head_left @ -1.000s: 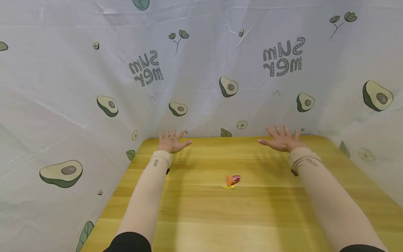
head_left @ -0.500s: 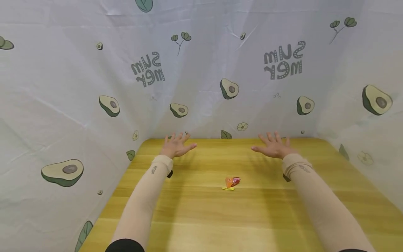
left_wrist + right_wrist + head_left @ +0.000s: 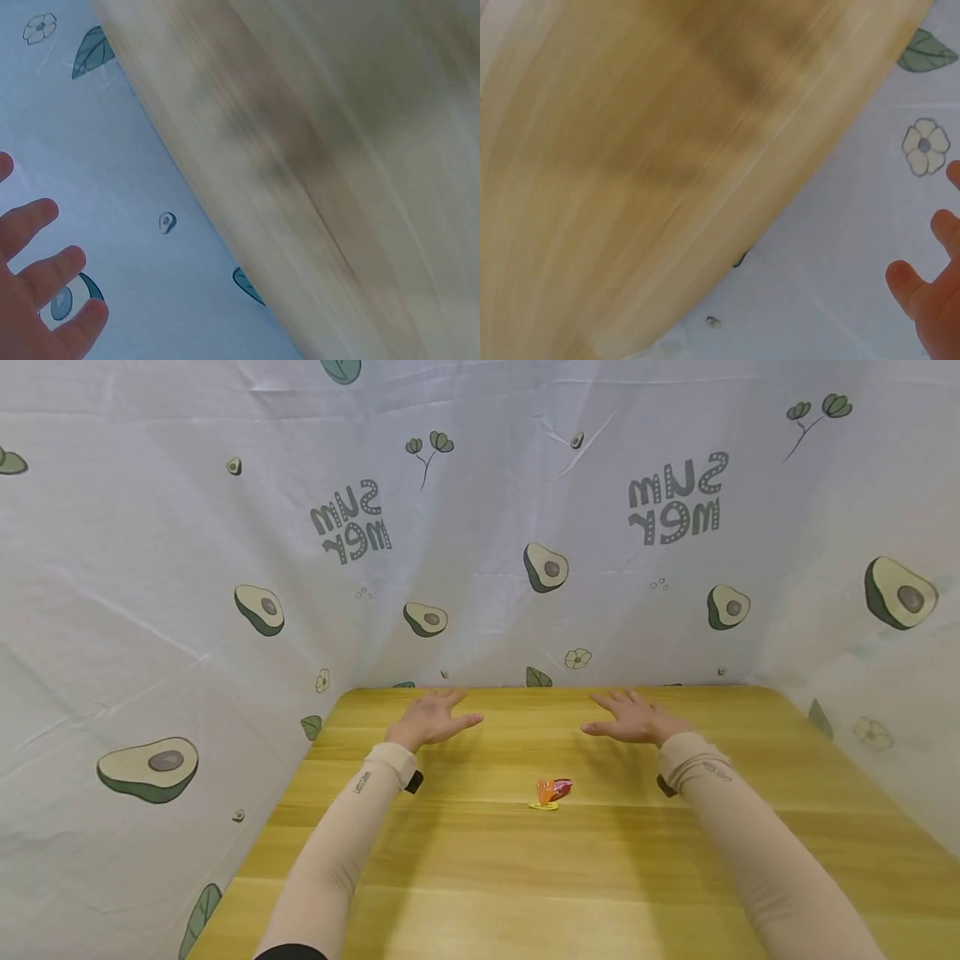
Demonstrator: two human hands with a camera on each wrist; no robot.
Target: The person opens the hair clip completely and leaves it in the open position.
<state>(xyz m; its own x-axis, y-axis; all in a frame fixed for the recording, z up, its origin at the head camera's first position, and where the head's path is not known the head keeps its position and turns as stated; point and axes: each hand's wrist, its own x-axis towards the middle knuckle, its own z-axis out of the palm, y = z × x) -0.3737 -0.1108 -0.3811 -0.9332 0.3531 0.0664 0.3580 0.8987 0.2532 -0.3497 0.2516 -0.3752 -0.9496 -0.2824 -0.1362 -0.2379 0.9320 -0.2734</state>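
Near the middle of the wooden table (image 3: 517, 868), in the head view, lies a small cluster that looks like snap hair clips: an orange clip (image 3: 545, 791), a red clip (image 3: 561, 788) and a yellow clip (image 3: 544, 807) just in front. My left hand (image 3: 429, 721) hovers beyond and to the left of them, its fingers spread and holding nothing. On the other side, my right hand (image 3: 632, 721) is likewise raised with fingers apart and nothing in it. Both wrist views catch only some straight fingers (image 3: 52, 274) and fingers (image 3: 907, 289), with no clip in sight.
A white curtain (image 3: 480, 527) printed with avocados, leaves and mirrored lettering hangs behind the table and along both sides. The table's far edge runs just past the hands. A dark wrist device (image 3: 413, 782) sits under the left sleeve cuff.
Both hands have moved inward, closer together, and a little nearer to me. Their fingers now tip lower toward the table. The clips lie where they were.
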